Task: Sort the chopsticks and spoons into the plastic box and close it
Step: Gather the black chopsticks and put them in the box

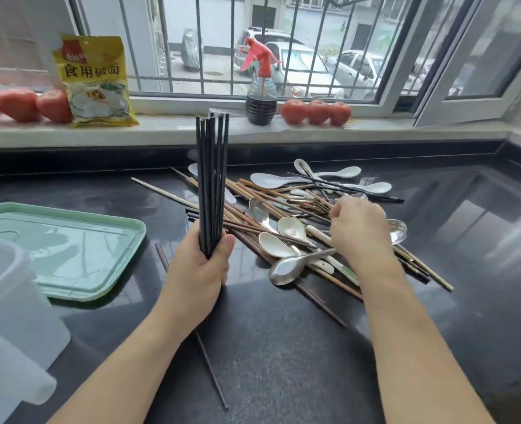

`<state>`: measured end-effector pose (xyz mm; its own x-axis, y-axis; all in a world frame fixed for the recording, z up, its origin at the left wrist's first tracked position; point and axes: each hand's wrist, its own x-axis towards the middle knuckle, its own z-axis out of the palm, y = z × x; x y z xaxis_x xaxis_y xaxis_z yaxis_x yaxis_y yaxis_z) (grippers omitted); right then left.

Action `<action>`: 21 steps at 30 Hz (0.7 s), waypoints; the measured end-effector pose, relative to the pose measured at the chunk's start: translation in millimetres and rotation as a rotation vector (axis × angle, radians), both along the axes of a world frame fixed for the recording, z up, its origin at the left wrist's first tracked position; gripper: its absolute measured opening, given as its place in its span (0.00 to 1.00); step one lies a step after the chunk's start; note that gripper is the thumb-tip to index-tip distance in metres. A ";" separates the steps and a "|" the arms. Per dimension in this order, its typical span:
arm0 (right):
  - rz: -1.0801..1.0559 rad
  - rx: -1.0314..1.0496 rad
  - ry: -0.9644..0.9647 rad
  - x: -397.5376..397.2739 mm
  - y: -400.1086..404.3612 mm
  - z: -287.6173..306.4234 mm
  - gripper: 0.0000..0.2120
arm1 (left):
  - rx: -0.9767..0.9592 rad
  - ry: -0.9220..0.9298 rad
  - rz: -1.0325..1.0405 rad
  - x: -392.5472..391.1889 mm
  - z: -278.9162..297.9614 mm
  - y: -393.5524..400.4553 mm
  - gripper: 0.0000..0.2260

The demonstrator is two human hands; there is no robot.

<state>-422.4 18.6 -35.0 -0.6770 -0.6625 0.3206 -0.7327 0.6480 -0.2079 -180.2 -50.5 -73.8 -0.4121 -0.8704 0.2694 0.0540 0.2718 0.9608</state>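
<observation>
Gripping a bundle of black chopsticks (211,185) upright in my left hand (199,267), my right hand (357,228) curls into the unsorted brown chopsticks and spoons (286,228); nothing looks boxed yet.

1. Home kitchen: dark polished stone counter (283,347) beneath a barred window (253,44).
2. Sill holds tomatoes (316,112), a food packet (95,81) and a spray bottle (260,87).
3. Chopsticks and spoons (286,228) heaped on the counter.

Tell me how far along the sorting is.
Done: left hand grips an upright bundle of black chopsticks. In hand: right hand reaches into the mixed pile. Left: the pile's spoons and chopsticks, boxing them in the plastic box, and fitting the green lid.
</observation>
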 end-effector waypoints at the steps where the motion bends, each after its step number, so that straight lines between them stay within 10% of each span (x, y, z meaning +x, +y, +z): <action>1: -0.072 0.081 -0.022 -12.7 6.4 -0.7 0.12 | 0.022 0.008 0.004 -0.3 1.2 0.5 0.09; 21: -0.207 0.096 -0.086 -35.9 9.7 -13.7 0.11 | 0.049 0.062 -0.033 1.9 2.5 0.4 0.08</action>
<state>-458.3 28.4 -48.7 -0.8236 -0.5313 0.1986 -0.5644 0.8024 -0.1938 -178.3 -50.1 -71.3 -0.4251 -0.8693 0.2522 0.1217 0.2212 0.9676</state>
